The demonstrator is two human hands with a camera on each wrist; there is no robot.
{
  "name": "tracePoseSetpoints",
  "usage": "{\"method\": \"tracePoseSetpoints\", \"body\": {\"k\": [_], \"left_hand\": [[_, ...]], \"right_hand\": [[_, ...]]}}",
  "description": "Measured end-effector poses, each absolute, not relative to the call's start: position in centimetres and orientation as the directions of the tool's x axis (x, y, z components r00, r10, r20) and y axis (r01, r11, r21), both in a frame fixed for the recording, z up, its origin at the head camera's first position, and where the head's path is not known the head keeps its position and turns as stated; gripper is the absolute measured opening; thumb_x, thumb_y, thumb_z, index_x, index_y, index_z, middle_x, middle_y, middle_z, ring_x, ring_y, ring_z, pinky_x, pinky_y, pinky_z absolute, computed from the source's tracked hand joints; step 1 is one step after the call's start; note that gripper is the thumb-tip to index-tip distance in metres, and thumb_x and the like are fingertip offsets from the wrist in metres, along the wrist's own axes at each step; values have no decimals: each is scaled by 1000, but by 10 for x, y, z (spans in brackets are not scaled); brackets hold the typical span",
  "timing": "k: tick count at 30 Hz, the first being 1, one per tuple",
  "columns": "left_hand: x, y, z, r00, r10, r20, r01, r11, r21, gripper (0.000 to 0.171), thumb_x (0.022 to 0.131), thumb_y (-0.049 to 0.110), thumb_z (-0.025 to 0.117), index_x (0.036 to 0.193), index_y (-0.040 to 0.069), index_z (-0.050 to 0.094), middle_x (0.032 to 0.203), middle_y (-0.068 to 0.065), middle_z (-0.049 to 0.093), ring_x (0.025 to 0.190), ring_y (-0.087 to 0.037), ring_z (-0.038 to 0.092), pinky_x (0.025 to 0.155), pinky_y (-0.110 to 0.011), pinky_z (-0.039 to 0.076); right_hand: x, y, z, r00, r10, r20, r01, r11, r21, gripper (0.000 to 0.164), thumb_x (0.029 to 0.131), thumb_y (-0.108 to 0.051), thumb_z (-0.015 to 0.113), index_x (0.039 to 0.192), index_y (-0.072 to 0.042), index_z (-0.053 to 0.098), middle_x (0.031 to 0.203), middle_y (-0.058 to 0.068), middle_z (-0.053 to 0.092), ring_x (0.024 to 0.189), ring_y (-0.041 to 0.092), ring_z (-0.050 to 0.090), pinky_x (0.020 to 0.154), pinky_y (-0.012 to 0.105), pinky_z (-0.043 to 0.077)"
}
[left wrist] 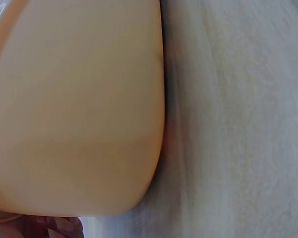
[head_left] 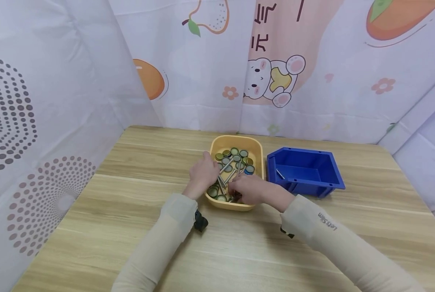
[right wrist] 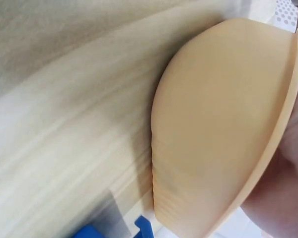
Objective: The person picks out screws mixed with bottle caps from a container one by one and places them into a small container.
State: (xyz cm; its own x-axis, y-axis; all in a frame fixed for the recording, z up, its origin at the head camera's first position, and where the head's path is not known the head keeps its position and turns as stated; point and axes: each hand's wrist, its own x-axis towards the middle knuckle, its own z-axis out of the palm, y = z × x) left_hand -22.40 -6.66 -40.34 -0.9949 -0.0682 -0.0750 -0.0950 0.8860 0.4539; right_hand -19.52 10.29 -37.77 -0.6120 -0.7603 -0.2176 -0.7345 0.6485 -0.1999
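Note:
A yellow plastic basin [head_left: 260,162] stands on the table, with many bottle caps [head_left: 227,167] and several slim silvery metal rods [head_left: 229,177] in it. My left hand [head_left: 204,172] grips the basin's left rim; in the left wrist view its fingers [left wrist: 64,226] show at the basin's lower edge. Over the front right rim reaches my right hand [head_left: 248,188], its fingertips down among the caps and rods. What those fingertips touch or pinch is hidden. The right wrist view shows the basin's outer wall [right wrist: 213,114] with part of the right hand [right wrist: 273,193] behind the rim.
Just right of the basin is a blue plastic bin [head_left: 305,186] with one small metal rod [head_left: 280,174] inside. The wooden table [head_left: 130,211] reaches back to a printed white curtain [head_left: 199,81]. Another curtain hangs at the left.

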Motion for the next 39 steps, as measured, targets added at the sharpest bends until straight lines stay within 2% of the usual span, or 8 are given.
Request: {"method": "tracePoseSetpoints", "body": {"k": [5, 13, 23, 31, 39], "left_hand": [[-223, -67, -401, -995, -71, -71, -96, 874, 476, 23, 101, 25, 41, 113, 5, 46, 80, -12, 59, 70, -27, 59, 58, -38, 42], [-223, -66, -398, -992, -75, -98, -113, 869, 481, 22, 101, 24, 41, 114, 7, 45, 82, -11, 60, 71, -26, 59, 57, -37, 42], [-223, -64, -401, -990, -85, -111, -127, 881, 455, 26, 102, 24, 42, 120, 6, 44, 85, -12, 61, 74, -27, 60, 59, -38, 44], [-223, -64, -403, -990, -86, -111, -128, 881, 455, 25, 102, 23, 40, 119, 6, 43, 83, -13, 60, 74, -28, 60, 59, -39, 44], [-223, -64, -403, -990, -92, -107, -132, 877, 462, 26, 101, 22, 41, 121, 5, 43, 86, -14, 61, 78, -30, 62, 65, -43, 47]], "right_hand": [[-196, 102, -379, -616, -756, -220, -727, 654, -211, 24, 81, 3, 69, 95, -16, 68, 90, -1, 69, 84, 15, 63, 75, 36, 53], [-198, 102, -379, -640, -705, -306, -664, 707, -241, 12, 87, -7, 69, 94, -16, 64, 86, -1, 65, 74, 13, 55, 69, 33, 49], [-196, 101, -379, -652, -689, -315, -659, 721, -215, 13, 87, -15, 73, 94, -15, 62, 85, -1, 65, 75, 14, 58, 69, 34, 51], [-194, 102, -378, -638, -705, -309, -674, 705, -218, 7, 90, -21, 71, 92, -18, 64, 80, -5, 63, 70, 11, 53, 63, 29, 46], [-194, 102, -378, -637, -711, -298, -684, 699, -206, 5, 93, -25, 67, 93, -21, 65, 80, -7, 64, 69, 9, 54, 64, 28, 46]]}}
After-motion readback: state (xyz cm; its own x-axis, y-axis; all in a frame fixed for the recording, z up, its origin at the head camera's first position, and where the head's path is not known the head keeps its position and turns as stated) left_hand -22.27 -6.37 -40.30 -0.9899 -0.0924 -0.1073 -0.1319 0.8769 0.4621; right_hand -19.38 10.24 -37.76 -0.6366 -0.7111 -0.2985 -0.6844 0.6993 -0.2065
